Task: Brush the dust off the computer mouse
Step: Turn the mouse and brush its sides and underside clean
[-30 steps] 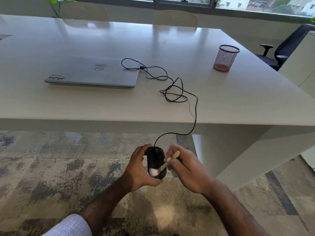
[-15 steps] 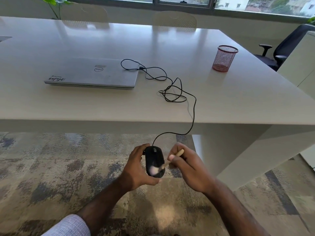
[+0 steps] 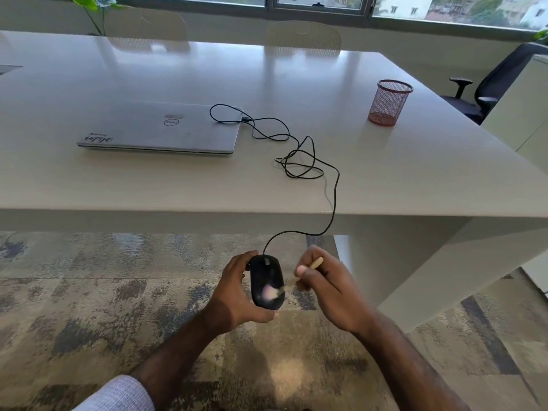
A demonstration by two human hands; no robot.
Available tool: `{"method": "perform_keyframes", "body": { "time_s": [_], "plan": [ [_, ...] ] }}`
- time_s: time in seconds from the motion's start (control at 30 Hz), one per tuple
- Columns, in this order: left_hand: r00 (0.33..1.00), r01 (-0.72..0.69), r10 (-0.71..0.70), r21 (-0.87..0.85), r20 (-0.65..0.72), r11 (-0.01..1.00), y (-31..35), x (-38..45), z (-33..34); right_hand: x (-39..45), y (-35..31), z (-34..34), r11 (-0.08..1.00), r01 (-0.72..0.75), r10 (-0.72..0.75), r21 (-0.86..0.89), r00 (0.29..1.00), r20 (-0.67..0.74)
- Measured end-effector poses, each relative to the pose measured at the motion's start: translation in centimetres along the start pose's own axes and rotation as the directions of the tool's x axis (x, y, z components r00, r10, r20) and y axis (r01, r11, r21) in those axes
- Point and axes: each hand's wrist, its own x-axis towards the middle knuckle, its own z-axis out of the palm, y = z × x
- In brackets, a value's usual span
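Observation:
A black wired computer mouse (image 3: pixel 264 277) is held below the table's front edge, above the carpet, top side up. My left hand (image 3: pixel 235 295) cups it from the left and underneath. My right hand (image 3: pixel 324 287) grips a small brush (image 3: pixel 314 264) with a light wooden handle. Its pale bristles, blurred, rest on the rear part of the mouse's top. The mouse cable (image 3: pixel 335 188) runs up over the table edge and coils on the tabletop toward the laptop.
A shut silver laptop (image 3: pixel 160 129) lies on the white table (image 3: pixel 89 188). A red mesh pen cup (image 3: pixel 389 102) stands at the right. Chairs sit behind the table, a black office chair (image 3: pixel 489 84) at far right. Patterned carpet lies below.
The brush bristles have shifted a little across the rear of the mouse, back and forth. Both hands and the mouse have stayed in nearly the same place.

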Motion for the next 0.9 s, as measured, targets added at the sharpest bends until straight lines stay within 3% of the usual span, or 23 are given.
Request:
{"method": "perform_keyframes", "body": {
  "time_s": [0.27, 0.47, 0.7, 0.9],
  "plan": [
    [1.000, -0.005, 0.005, -0.011, -0.015, 1.000, -0.7, 0.5, -0.2, 0.7, 0.3, -0.2, 0.996, 0.028, -0.019, 0.082, 0.994, -0.107],
    [1.000, -0.021, 0.020, -0.031, -0.011, 0.999, -0.3, 0.3, 0.0, 0.6, 0.6, 0.2, 1.000, -0.005, 0.005, 0.007, 0.999, -0.044],
    [1.000, -0.019, 0.019, -0.027, -0.004, 0.999, -0.7, 0.3, -0.1, 1.0, 0.5, -0.8, 0.995, -0.015, 0.028, 0.099, 0.991, -0.130],
    [1.000, -0.024, 0.024, -0.033, -0.011, 0.999, -0.5, 0.6, 0.0, 1.3, 0.7, -0.2, 0.998, -0.058, 0.057, -0.002, 0.989, -0.135]
  ]
}}
